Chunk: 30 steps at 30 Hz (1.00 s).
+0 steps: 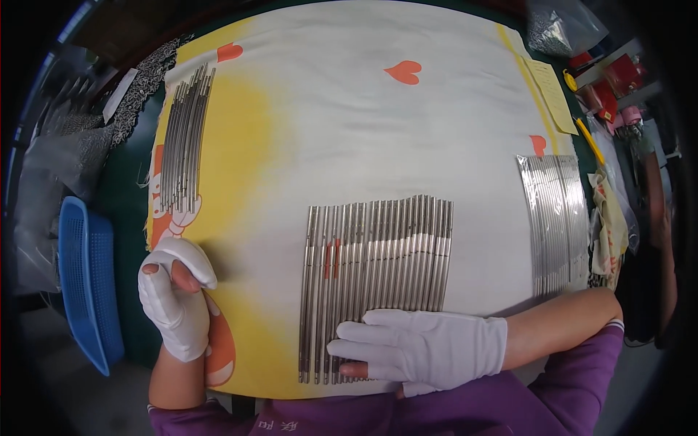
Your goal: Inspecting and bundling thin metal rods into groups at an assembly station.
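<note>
A row of slim silvery metal rods [378, 269] lies side by side on the printed cloth in front of me. My right hand [414, 349], in a white glove with one bare fingertip, rests flat across the lower part of this row, fingers stretched to the left. Two rods near the row's left side show red marks. Off to the left, my gloved left hand [177, 298] is raised by the cloth's edge, its fingers curled over and two tips bare; no object shows in it. Beyond it lies a looser bundle of similar rods [187, 138].
White-and-yellow cloth [349, 131] covers the green table. Wrapped rods [554, 218] lie at right, near a yellow paper [550, 94] and a yellow pen-like tool [590, 142]. A blue basket [91, 291] stands left; small metal parts [142, 87] are heaped at the far left.
</note>
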Each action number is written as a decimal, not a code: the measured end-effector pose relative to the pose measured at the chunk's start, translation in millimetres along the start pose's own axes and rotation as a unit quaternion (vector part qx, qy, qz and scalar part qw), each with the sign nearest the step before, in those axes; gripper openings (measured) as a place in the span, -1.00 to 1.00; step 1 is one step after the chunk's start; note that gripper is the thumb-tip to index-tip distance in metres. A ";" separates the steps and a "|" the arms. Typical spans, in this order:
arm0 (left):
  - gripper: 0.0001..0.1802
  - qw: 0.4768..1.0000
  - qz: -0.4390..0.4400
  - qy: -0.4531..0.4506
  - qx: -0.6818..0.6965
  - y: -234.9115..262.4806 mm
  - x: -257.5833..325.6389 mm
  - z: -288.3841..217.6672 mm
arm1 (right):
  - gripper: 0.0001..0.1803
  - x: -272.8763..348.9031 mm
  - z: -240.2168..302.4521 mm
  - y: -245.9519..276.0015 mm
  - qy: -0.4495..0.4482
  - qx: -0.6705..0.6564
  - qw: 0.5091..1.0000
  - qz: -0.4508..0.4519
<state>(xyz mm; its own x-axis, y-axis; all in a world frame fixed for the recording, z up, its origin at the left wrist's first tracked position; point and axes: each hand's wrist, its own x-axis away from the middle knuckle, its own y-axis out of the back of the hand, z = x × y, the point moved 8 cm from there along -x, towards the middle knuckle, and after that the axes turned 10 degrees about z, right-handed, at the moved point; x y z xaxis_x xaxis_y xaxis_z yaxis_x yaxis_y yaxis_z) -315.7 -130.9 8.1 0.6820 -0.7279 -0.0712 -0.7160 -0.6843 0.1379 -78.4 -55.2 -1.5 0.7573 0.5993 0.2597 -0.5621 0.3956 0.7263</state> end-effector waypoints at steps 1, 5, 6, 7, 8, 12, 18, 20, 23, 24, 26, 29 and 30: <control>-0.40 1.000 0.027 -0.006 -0.001 -3.0 -1.9 -1.1 | -0.22 -3.1 -0.4 -0.6 0.003 0.001 1.000 0.001; -0.35 0.997 0.076 -0.002 -0.015 2.5 -1.9 5.2 | -0.24 -12.3 0.3 9.9 0.032 -0.012 0.997 -0.062; -0.35 0.997 0.073 -0.001 -0.016 3.3 -1.5 5.6 | -0.23 -14.2 0.0 12.4 0.036 -0.021 0.997 -0.069; -0.35 0.998 0.069 0.000 -0.012 3.2 -1.3 5.8 | -0.23 -16.8 -0.1 13.7 0.038 -0.021 0.997 -0.067; -0.35 0.998 0.065 0.001 -0.008 3.5 -1.2 6.1 | -0.20 -20.2 -0.2 13.0 0.041 -0.028 0.997 -0.051; -0.35 0.997 0.080 -0.005 -0.010 -0.5 -3.5 2.0 | -0.19 -27.9 0.2 19.8 0.039 -0.029 0.999 -0.014; -0.35 0.994 0.102 -0.033 -0.015 -1.9 -5.1 0.9 | -0.20 -38.5 -0.4 22.2 0.057 -0.040 0.997 -0.041; -0.36 0.995 0.098 -0.006 0.002 -1.8 -3.4 3.2 | -0.20 -41.2 -0.3 22.6 0.060 -0.031 0.997 -0.039; -0.36 0.997 0.067 0.020 0.020 -3.6 -0.3 1.9 | -0.21 -44.5 -0.2 22.3 0.062 -0.020 0.997 -0.041; -0.36 0.997 0.067 0.019 0.020 -3.0 -0.8 2.8 | -0.22 -45.3 0.0 23.0 0.062 -0.017 0.997 -0.046; -0.36 0.995 0.096 -0.007 -0.002 -5.3 -2.7 1.4 | -0.22 -46.6 0.4 23.2 0.062 -0.011 0.997 -0.049; -0.37 0.994 0.105 -0.022 -0.014 -7.0 -3.3 -1.0 | -0.24 -49.2 0.7 23.1 0.063 0.005 0.995 -0.073; -0.37 0.994 0.107 -0.022 -0.013 -8.4 -3.5 -1.1 | -0.26 -49.7 1.0 26.6 0.062 0.015 0.994 -0.094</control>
<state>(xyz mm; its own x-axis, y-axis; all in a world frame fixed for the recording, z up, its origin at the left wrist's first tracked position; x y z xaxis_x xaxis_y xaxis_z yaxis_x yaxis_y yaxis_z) -311.9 -122.6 8.3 0.5061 -0.8587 -0.0801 -0.8400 -0.5119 0.1800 -130.7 -75.2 5.6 0.8002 0.5985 0.0383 -0.4024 0.4886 0.7742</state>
